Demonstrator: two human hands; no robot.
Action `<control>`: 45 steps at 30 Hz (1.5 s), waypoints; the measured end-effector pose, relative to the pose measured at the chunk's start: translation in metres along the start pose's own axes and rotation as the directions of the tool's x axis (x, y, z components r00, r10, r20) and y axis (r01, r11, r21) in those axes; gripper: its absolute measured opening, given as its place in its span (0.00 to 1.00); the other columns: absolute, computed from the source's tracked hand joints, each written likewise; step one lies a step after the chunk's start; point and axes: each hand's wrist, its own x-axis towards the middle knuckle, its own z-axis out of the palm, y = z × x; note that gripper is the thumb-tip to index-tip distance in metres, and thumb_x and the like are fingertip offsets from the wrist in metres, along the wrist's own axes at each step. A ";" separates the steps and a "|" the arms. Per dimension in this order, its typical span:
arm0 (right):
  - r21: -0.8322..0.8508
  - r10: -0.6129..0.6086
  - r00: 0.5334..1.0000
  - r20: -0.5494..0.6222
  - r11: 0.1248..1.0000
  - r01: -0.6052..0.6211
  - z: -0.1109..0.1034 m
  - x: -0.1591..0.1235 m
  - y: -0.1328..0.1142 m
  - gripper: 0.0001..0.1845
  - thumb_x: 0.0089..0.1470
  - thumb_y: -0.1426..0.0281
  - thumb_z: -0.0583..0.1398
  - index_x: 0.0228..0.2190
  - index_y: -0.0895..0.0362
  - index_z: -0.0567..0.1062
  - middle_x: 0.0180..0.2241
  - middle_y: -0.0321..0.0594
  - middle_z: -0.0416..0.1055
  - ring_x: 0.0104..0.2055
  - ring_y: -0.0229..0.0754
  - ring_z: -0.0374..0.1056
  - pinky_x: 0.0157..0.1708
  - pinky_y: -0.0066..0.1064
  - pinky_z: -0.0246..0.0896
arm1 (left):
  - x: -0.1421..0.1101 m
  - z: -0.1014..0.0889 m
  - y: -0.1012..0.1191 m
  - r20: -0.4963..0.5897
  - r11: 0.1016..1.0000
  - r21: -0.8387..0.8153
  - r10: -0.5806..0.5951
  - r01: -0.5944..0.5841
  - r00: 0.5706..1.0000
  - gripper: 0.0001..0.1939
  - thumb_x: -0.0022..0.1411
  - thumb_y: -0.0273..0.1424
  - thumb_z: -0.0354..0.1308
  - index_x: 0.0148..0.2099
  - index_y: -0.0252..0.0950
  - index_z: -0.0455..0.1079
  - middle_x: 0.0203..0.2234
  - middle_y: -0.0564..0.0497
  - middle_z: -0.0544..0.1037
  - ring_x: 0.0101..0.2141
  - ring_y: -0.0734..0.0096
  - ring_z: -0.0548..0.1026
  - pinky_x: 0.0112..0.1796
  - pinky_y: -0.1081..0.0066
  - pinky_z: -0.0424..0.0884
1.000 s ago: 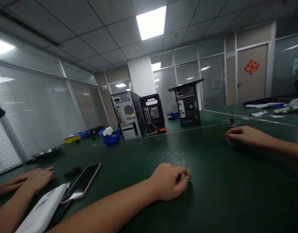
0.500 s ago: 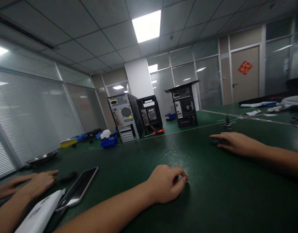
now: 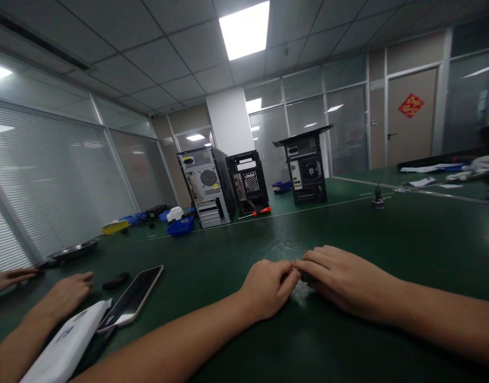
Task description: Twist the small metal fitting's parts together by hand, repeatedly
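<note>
My left hand (image 3: 268,290) rests on the green tabletop (image 3: 340,340) with its fingers curled in; whatever they pinch is hidden. Meeting it fingertip to fingertip is my right hand (image 3: 340,279), palm down and fingers bent over a small dark object (image 3: 306,276). Most of that object is covered, so its kind cannot be made out. Left of my forearm lie a smartphone (image 3: 136,295) and a white box (image 3: 69,340). Farther off to the right stands a small metal part with an upright stem (image 3: 378,198).
Across the table stand a silver-backed computer tower (image 3: 207,186), a black computer case (image 3: 248,183) and another black case (image 3: 308,167). A red-handled screwdriver (image 3: 262,211) and a blue bin (image 3: 180,226) lie before them. Another person's hands (image 3: 67,292) are at the left.
My right hand has come in from the right with the small dark object and now meets my left hand. The other person's hands have moved apart. The view has shifted slightly.
</note>
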 end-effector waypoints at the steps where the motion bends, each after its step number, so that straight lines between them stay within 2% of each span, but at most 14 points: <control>1: 0.001 -0.005 1.000 -0.018 1.000 0.005 0.000 0.000 0.000 0.24 0.57 0.71 0.55 0.55 0.49 0.68 0.43 0.42 0.74 0.41 0.44 0.69 0.39 0.40 0.66 | 0.000 0.000 0.000 0.004 1.000 0.002 0.003 -0.003 1.000 0.18 0.71 0.38 0.48 0.31 0.36 0.69 0.21 0.54 0.71 0.23 0.73 0.69 0.27 0.74 0.60; 4: -0.013 -0.012 0.999 -0.046 1.000 0.012 0.001 -0.002 0.001 0.26 0.57 0.72 0.55 0.58 0.52 0.64 0.43 0.43 0.73 0.41 0.43 0.69 0.39 0.38 0.65 | 0.000 0.001 0.000 0.009 1.000 -0.014 0.014 -0.014 1.000 0.15 0.70 0.37 0.48 0.35 0.36 0.70 0.22 0.54 0.72 0.24 0.72 0.70 0.28 0.73 0.60; 8: -0.016 -0.014 1.000 -0.024 1.000 0.014 0.001 -0.004 0.001 0.27 0.57 0.74 0.55 0.59 0.55 0.63 0.45 0.45 0.72 0.44 0.43 0.69 0.42 0.38 0.65 | 0.000 0.001 0.002 0.013 0.999 -0.037 0.036 -0.036 0.999 0.11 0.71 0.35 0.47 0.43 0.38 0.70 0.25 0.54 0.74 0.25 0.70 0.71 0.30 0.72 0.62; 15: 0.114 0.182 0.983 0.015 0.977 -0.183 0.002 -0.009 0.003 0.26 0.61 0.69 0.51 0.60 0.55 0.61 0.52 0.47 0.70 0.50 0.44 0.68 0.51 0.42 0.66 | 0.000 0.003 0.001 -0.041 0.998 -0.050 -0.033 0.031 0.999 0.06 0.68 0.33 0.51 0.45 0.38 0.66 0.25 0.55 0.71 0.25 0.71 0.69 0.27 0.72 0.59; 18: 0.167 0.263 0.965 0.016 0.951 -0.262 0.005 -0.011 0.006 0.25 0.62 0.67 0.50 0.60 0.55 0.62 0.54 0.47 0.69 0.54 0.44 0.67 0.55 0.42 0.63 | 0.000 0.005 -0.001 -0.035 0.996 -0.076 -0.049 0.046 0.998 0.08 0.65 0.31 0.54 0.47 0.40 0.65 0.24 0.57 0.70 0.25 0.72 0.68 0.26 0.73 0.58; 24: 0.210 0.329 0.937 0.117 0.914 -0.347 0.009 -0.016 0.011 0.26 0.61 0.67 0.50 0.60 0.56 0.62 0.56 0.47 0.66 0.56 0.44 0.64 0.57 0.42 0.61 | -0.001 0.007 -0.005 -0.027 0.994 -0.109 -0.030 0.027 0.999 0.07 0.62 0.29 0.56 0.44 0.39 0.65 0.22 0.59 0.68 0.23 0.74 0.66 0.26 0.74 0.57; 27: 0.208 0.303 0.944 0.128 0.923 -0.325 0.008 -0.015 0.010 0.27 0.58 0.68 0.53 0.58 0.56 0.63 0.55 0.46 0.66 0.56 0.45 0.64 0.56 0.41 0.60 | -0.001 0.006 -0.005 -0.024 0.993 -0.118 -0.012 0.009 1.000 0.08 0.61 0.28 0.57 0.43 0.39 0.65 0.21 0.60 0.67 0.23 0.75 0.66 0.26 0.75 0.57; 30: 0.186 0.255 0.958 0.134 0.943 -0.277 0.002 -0.011 0.005 0.22 0.55 0.68 0.57 0.53 0.55 0.68 0.48 0.44 0.70 0.49 0.44 0.66 0.49 0.39 0.62 | -0.001 0.006 -0.005 -0.004 0.991 -0.130 0.012 -0.013 1.000 0.07 0.62 0.29 0.58 0.44 0.38 0.67 0.21 0.59 0.68 0.22 0.75 0.66 0.26 0.75 0.57; 35: 0.102 0.099 0.992 0.082 0.989 -0.107 -0.003 -0.007 -0.001 0.14 0.56 0.72 0.57 0.45 0.54 0.72 0.38 0.40 0.71 0.39 0.40 0.64 0.37 0.33 0.56 | -0.001 0.005 -0.004 0.034 0.989 -0.131 0.079 -0.074 0.996 0.08 0.65 0.35 0.58 0.43 0.38 0.72 0.22 0.57 0.71 0.23 0.75 0.68 0.26 0.76 0.59; 40: 0.011 0.012 0.999 0.045 1.000 -0.012 0.001 -0.008 0.000 0.10 0.58 0.71 0.56 0.42 0.53 0.72 0.35 0.39 0.69 0.36 0.39 0.61 0.34 0.32 0.49 | -0.001 0.004 -0.007 0.077 0.979 -0.121 0.175 -0.165 0.982 0.12 0.68 0.36 0.54 0.45 0.37 0.75 0.23 0.55 0.74 0.24 0.75 0.70 0.27 0.76 0.61; 45: -0.017 -0.025 1.000 0.017 1.000 0.025 0.001 -0.008 0.001 0.10 0.57 0.71 0.57 0.42 0.53 0.73 0.33 0.38 0.68 0.34 0.39 0.60 0.34 0.32 0.48 | 0.000 0.002 -0.006 0.091 0.976 -0.094 0.206 -0.197 0.974 0.14 0.70 0.36 0.51 0.43 0.37 0.76 0.24 0.53 0.76 0.25 0.74 0.72 0.29 0.76 0.62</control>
